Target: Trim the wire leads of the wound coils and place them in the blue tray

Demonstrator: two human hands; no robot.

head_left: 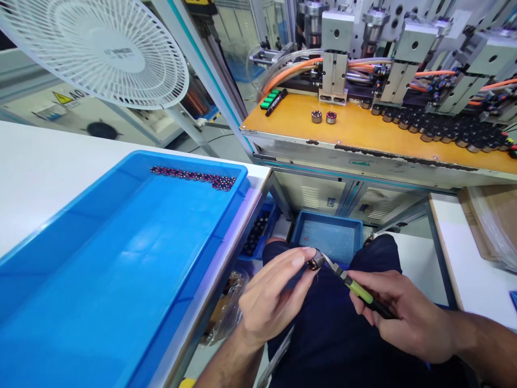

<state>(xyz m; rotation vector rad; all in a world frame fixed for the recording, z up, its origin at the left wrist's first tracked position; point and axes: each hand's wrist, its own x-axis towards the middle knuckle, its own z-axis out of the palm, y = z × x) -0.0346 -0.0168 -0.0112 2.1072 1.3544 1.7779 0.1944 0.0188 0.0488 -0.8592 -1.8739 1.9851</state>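
Observation:
A small wound motor stator [315,261], with a metal ring and copper showing, is pinched between the thumb and fingertips of my left hand [277,293]. My right hand [404,310] is wrapped round the green-and-black handle of slim-tipped pliers [361,291], seen nearly edge-on. Their metal tip meets the stator's right rim or lies very close to it; whether the jaws are apart cannot be made out. Both hands are above my lap. Fingers hide part of the stator.
At left, a big blue tray [133,242] holds stators [194,175] along its far edge. A smaller blue bin [327,214] sits low ahead. Two stators [323,117] and many dark-topped parts [448,126] stand on the machine's orange bench [283,121]. A fan [121,54] stands far left.

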